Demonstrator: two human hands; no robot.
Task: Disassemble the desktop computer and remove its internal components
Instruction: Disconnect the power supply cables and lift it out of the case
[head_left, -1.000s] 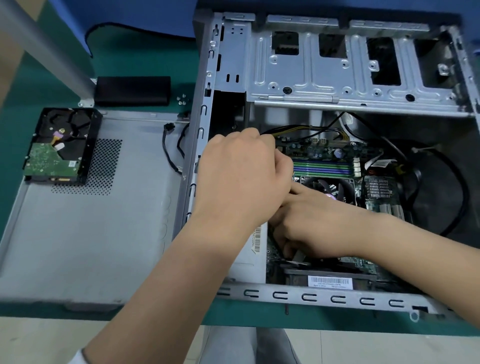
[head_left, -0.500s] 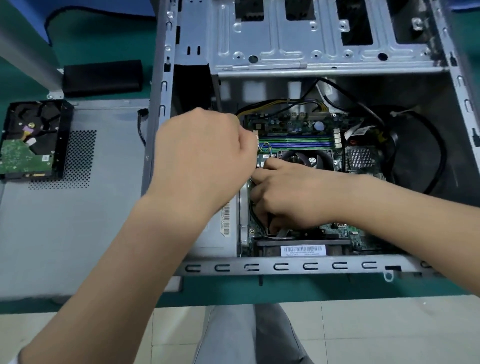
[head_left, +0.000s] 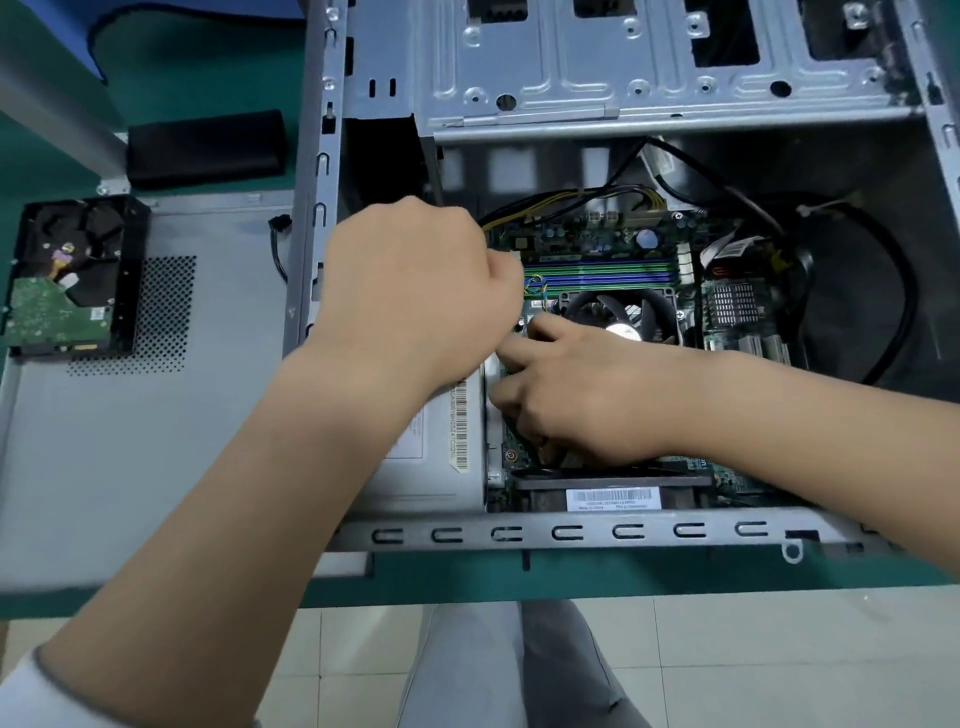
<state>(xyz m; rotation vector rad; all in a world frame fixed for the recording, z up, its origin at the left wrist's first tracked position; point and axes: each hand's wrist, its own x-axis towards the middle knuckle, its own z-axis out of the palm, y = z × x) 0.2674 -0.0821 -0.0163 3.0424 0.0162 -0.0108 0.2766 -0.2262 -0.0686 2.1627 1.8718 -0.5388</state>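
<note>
The open desktop case (head_left: 571, 532) lies on its side with the green motherboard (head_left: 587, 244) exposed. My left hand (head_left: 421, 291) is curled into a fist over the grey power supply (head_left: 431, 467), its knuckles at the board's left edge beside thin coloured wires (head_left: 535, 288). Its fingertips are hidden. My right hand (head_left: 587, 395) reaches in from the right, just below the black CPU fan (head_left: 618, 312). Thumb and index finger stretch toward the left hand. The other fingers bend down onto the board beside the card with a barcode label (head_left: 613, 500).
A removed hard drive (head_left: 67, 275) lies on the grey side panel (head_left: 130, 441) left of the case. A black box (head_left: 208, 148) sits behind it. Empty drive bays (head_left: 649, 67) span the top of the case, and black cables (head_left: 904, 291) loop at the right.
The view has shifted, so the case now sits higher and further left in frame. Both hands stay at the same spot on the board, the left fist a little lower over the power supply.
</note>
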